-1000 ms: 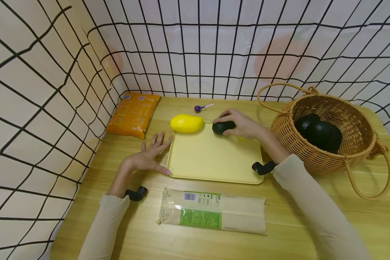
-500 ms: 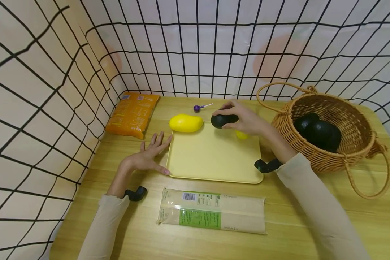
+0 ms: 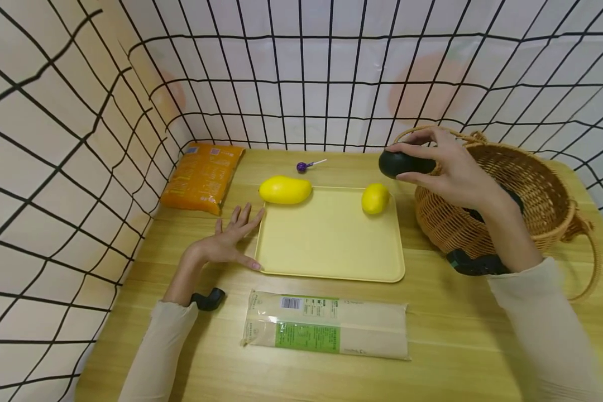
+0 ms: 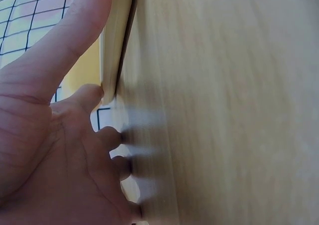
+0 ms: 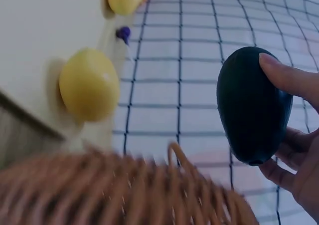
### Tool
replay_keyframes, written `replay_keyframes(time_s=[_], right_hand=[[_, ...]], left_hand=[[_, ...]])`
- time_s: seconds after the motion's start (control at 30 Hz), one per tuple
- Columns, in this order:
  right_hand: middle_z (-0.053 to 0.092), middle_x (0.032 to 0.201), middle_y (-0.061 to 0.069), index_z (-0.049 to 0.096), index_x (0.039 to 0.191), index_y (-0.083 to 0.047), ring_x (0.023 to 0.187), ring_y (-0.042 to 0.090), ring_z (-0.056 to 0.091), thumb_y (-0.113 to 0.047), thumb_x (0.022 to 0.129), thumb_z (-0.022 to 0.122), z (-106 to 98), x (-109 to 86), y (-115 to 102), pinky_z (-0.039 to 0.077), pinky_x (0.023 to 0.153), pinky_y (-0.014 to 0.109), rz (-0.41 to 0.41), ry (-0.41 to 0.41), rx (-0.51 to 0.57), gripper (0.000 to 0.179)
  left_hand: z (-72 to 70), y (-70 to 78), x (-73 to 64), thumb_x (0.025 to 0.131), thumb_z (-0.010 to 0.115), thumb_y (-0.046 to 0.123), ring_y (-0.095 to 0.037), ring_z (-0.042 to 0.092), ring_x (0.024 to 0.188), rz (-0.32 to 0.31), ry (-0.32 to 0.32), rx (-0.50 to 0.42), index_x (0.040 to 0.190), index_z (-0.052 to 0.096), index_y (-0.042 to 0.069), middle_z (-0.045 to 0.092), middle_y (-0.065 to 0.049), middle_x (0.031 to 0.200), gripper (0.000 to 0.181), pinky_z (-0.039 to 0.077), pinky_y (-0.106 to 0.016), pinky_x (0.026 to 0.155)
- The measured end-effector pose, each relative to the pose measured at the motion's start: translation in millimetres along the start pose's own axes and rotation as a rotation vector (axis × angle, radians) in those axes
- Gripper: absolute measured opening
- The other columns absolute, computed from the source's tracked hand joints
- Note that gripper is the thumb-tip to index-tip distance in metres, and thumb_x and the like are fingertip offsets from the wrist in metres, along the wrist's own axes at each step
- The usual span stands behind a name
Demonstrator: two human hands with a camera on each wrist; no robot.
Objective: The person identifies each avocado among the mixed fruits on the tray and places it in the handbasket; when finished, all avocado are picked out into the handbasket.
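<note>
My right hand (image 3: 454, 173) grips a dark avocado (image 3: 401, 163) between thumb and fingers, raised between the tray and the wicker basket (image 3: 437, 215). The right wrist view shows the whole avocado (image 5: 251, 105), narrow end downward. My left hand (image 3: 226, 240) lies with fingers spread on the table, thumb and index fingertip at the left edge of the pale yellow tray (image 3: 331, 240). A lemon (image 3: 375, 199) sits in the tray's far right corner, and a mango (image 3: 285, 190) lies over its far left corner. Dark avocados (image 3: 513, 202) in the basket are mostly hidden behind my right wrist.
An orange packet (image 3: 201, 178) lies at the back left. Behind the tray is a purple lollipop (image 3: 302, 167). A long noodle-like package (image 3: 326, 326) stretches across the front. Black wire grid (image 3: 301, 78) borders the back and sides, and the basket has loop handles.
My right hand has lifted the avocado from the tray's far side and carried it right, toward the basket, uncovering the lemon. The left hand has stayed in place.
</note>
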State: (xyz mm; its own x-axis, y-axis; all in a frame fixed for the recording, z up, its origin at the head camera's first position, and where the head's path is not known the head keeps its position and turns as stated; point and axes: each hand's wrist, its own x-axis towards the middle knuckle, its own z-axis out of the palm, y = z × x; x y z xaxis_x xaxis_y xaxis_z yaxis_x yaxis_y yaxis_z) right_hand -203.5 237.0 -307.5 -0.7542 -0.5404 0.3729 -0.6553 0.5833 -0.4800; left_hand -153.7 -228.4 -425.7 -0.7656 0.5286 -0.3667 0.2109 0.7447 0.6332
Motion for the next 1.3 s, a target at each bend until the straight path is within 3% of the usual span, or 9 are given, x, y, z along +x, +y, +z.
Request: replay_keyframes(time_s=[0.23,0.37,0.47,0.6,0.7,0.73,0.83,0.93,1.3], right_hand=[[0.054,0.138,0.019,0.068,0.139,-0.018,0.119,0.03,0.046,-0.004,0.087,0.082,-31.4,-49.6,15.7,0.034,0.088,0.03,0.152,0.087,-0.115,0.055],[0.051,0.138,0.019,0.066,0.141,-0.018,0.119,0.006,0.041,-0.006,0.092,0.078,-44.8,-77.5,31.2,0.032,0.084,0.019,0.248,0.13,-0.168,0.052],[0.049,0.136,0.02,0.064,0.143,-0.017,0.111,-0.009,0.03,-0.007,0.094,0.075,-50.5,-91.0,43.7,0.029,0.081,0.019,0.305,0.164,-0.19,0.051],[0.048,0.135,0.028,0.062,0.144,-0.011,0.115,0.021,0.044,-0.005,0.095,0.074,-52.1,-96.7,56.5,0.031,0.085,0.039,0.324,0.159,-0.209,0.05],[0.048,0.136,0.032,0.06,0.145,-0.01,0.114,0.047,0.044,-0.006,0.095,0.074,-48.7,-94.9,61.3,0.031,0.083,0.044,0.329,0.141,-0.212,0.052],[0.047,0.138,0.033,0.059,0.146,-0.011,0.116,0.049,0.044,-0.007,0.096,0.073,-47.5,-93.8,62.1,0.033,0.085,0.048,0.338,0.136,-0.197,0.053],[0.043,0.145,0.033,0.055,0.151,-0.016,0.123,0.052,0.042,-0.011,0.099,0.07,-44.5,-89.8,62.5,0.038,0.094,0.057,0.375,0.134,-0.137,0.054],[0.038,0.151,0.033,0.051,0.154,-0.019,0.133,0.058,0.036,-0.013,0.101,0.067,-44.4,-86.9,61.3,0.029,0.105,0.078,0.412,0.134,-0.066,0.055],[0.029,0.164,0.028,0.044,0.158,-0.025,0.147,0.061,0.024,-0.021,0.103,0.065,-43.8,-87.0,54.8,0.017,0.111,0.084,0.451,0.094,0.006,0.059]], left_hand=[[-0.3,-0.8,0.7,0.083,0.086,0.041,-0.043,-0.034,0.153,0.004,-0.001,-0.001,0.167,-0.005,0.021,-0.032,-0.019,0.167,0.125,-0.024,-0.078,0.113],[-1.6,-0.8,-0.1,0.083,0.086,0.041,-0.043,-0.034,0.153,-0.002,0.0,0.0,0.167,-0.004,0.021,-0.032,-0.019,0.167,0.125,-0.024,-0.077,0.113],[-2.4,-1.1,-1.6,0.082,0.087,0.041,-0.043,-0.033,0.154,-0.001,0.002,-0.003,0.167,-0.004,0.02,-0.032,-0.02,0.167,0.126,-0.025,-0.077,0.113],[-3.0,-1.4,-3.3,0.082,0.087,0.041,-0.044,-0.032,0.154,0.003,0.007,-0.004,0.167,-0.003,0.019,-0.031,-0.021,0.168,0.126,-0.024,-0.078,0.113],[-3.0,-1.9,-3.6,0.083,0.087,0.041,-0.044,-0.032,0.154,0.0,0.006,0.003,0.167,-0.003,0.019,-0.031,-0.02,0.168,0.125,-0.024,-0.078,0.113],[-2.9,-2.3,-3.3,0.083,0.087,0.041,-0.044,-0.033,0.154,-0.001,0.005,0.004,0.167,-0.003,0.019,-0.031,-0.02,0.168,0.125,-0.024,-0.078,0.113],[-2.4,-2.2,-2.7,0.083,0.087,0.04,-0.043,-0.033,0.154,-0.003,0.002,0.004,0.167,-0.003,0.019,-0.031,-0.02,0.168,0.125,-0.024,-0.077,0.113],[-1.8,-1.4,-2.5,0.083,0.087,0.04,-0.043,-0.033,0.154,-0.007,0.001,0.003,0.167,-0.003,0.019,-0.031,-0.02,0.168,0.125,-0.025,-0.077,0.113],[-2.0,-1.7,0.5,0.083,0.086,0.042,-0.043,-0.034,0.153,-0.003,0.004,0.001,0.167,-0.004,0.02,-0.032,-0.02,0.168,0.126,-0.025,-0.077,0.113]])
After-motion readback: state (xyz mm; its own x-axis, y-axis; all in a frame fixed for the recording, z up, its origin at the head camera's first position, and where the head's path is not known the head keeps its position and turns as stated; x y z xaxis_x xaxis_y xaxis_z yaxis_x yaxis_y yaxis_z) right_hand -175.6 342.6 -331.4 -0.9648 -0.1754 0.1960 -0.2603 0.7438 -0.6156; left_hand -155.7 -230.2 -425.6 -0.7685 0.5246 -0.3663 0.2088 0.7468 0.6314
